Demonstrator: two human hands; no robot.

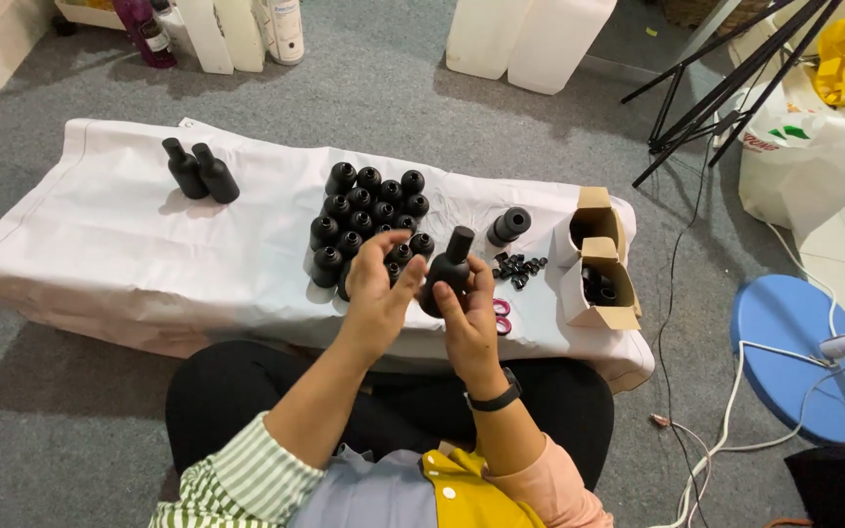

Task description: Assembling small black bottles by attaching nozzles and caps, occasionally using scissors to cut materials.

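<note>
My right hand (468, 321) grips a matte black bottle (447, 269) with a black cap, held upright above the near edge of a white cloth (119, 244). My left hand (377, 291) hovers just left of the bottle, fingers spread, touching nothing I can make out. Right behind my hands stands a tight cluster of several uncapped black bottles (369, 220). A small heap of black caps (518, 267) lies to the right of the held bottle. Two capped black bottles (200, 170) stand apart at the far left.
One black bottle (509, 226) lies on its side near two open cardboard boxes (594, 264). Pink-handled scissors (502, 315) peek out by my right hand. White jugs (525, 34), a tripod (726, 83), a white bag (804, 156) and a blue round base (804, 352) with cables surround the cloth.
</note>
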